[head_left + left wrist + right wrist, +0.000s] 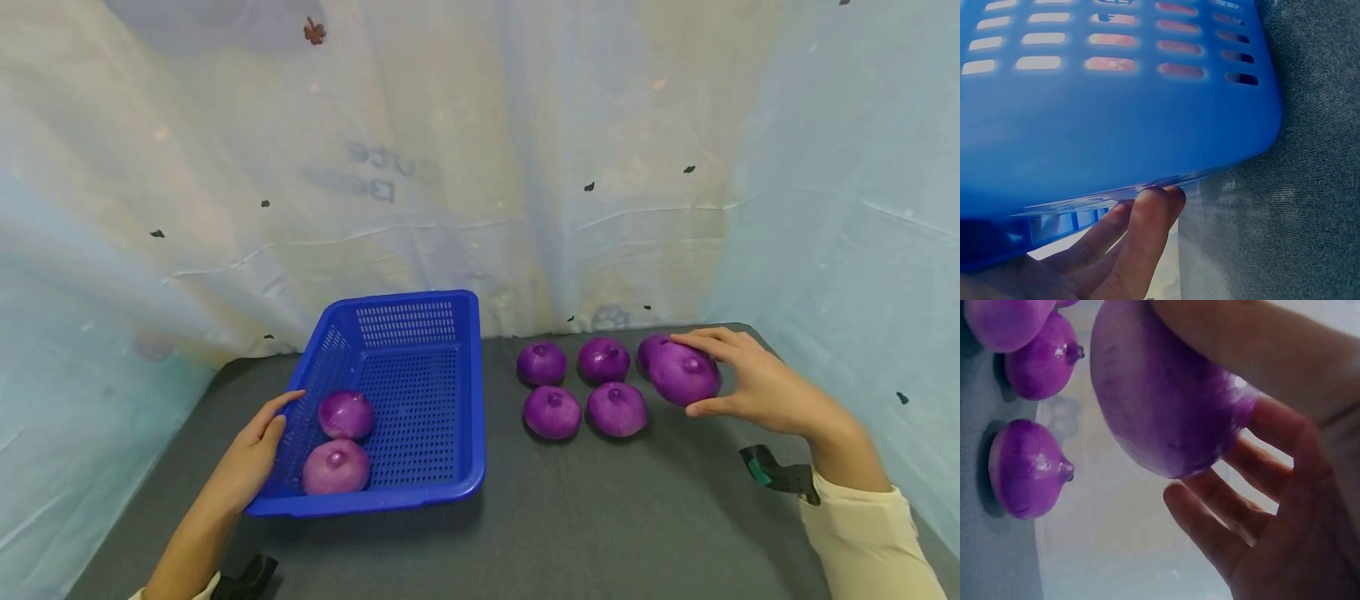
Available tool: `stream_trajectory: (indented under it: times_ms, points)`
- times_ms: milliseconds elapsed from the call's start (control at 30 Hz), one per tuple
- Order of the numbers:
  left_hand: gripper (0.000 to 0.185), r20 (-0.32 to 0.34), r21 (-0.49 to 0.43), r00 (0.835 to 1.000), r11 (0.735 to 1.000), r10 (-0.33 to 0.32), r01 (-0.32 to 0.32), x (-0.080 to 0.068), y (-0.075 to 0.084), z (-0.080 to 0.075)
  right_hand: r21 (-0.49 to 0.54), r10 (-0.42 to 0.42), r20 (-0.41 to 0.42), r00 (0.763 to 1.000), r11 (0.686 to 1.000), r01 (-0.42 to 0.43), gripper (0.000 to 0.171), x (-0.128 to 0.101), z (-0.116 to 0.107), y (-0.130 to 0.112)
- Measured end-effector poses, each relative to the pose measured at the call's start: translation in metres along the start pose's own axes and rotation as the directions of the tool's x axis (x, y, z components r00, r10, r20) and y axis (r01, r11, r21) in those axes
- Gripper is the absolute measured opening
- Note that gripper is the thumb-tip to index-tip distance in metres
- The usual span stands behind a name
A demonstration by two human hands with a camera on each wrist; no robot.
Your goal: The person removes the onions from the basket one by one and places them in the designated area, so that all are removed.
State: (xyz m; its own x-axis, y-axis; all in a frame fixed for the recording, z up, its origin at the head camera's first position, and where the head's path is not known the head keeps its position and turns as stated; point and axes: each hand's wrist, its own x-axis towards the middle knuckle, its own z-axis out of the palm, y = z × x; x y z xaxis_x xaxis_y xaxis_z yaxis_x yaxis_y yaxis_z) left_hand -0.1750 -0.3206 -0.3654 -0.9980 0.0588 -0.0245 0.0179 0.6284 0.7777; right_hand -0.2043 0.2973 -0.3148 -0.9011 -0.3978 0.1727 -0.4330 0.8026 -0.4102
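Note:
My right hand (757, 379) holds a purple onion (684, 375) between thumb and fingers, raised over the right end of the onion group. Close up, in the right wrist view, this onion (1160, 394) hides part of the fingers. Another onion (652, 343) stands partly hidden behind it. On the left side of a blue plastic basket (480, 400), my left hand (251, 454) grips the rim. The left wrist view has its fingers (1147, 219) against the rim's edge. Inside the basket are a dark purple onion (346, 414) and a paler one (336, 467).
Right of the basket, two rows of onions stand on the dark grey table (570, 517); the front row includes one onion (552, 412) and a second (617, 409). Behind them stand others (542, 363). A pale patterned curtain (480, 167) hangs behind the table.

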Motion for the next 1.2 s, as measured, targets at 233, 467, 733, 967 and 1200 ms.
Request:
stream_trajectory:
  times_ms: [233, 467, 733, 967, 1200]
  points:
    - [0.048, -0.01, 0.009, 1.0, 1.0, 0.022, -0.022, 0.0, -0.002, 0.0, 0.005, 0.035, 0.086, 0.996, 0.999, -0.036, 0.091, 0.0, 0.002, 0.013]
    - [0.049, 0.0, 0.004, 1.0, 1.0, 0.015, -0.015, -0.001, -0.003, 0.001, 0.004, 0.067, 0.112, 0.991, 0.998, -0.068, 0.093, 0.0, 0.006, 0.022]
    - [0.049, 0.006, 0.005, 1.0, 1.0, -0.014, 0.014, -0.001, -0.001, 0.0, 0.02, 0.084, 0.135, 0.987, 0.996, -0.087, 0.088, 0.0, 0.014, 0.032]
    - [0.05, 0.009, 0.001, 1.0, 1.0, -0.027, 0.027, -0.001, 0.0, 0.0, 0.008, 0.087, 0.156, 0.984, 0.996, -0.089, 0.089, 0.004, 0.023, 0.039]
    - [0.049, 0.01, 0.005, 1.0, 1.0, -0.015, 0.015, -0.002, -0.001, 0.0, 0.028, 0.091, 0.176, 0.98, 0.995, -0.097, 0.088, 0.004, 0.03, 0.046]
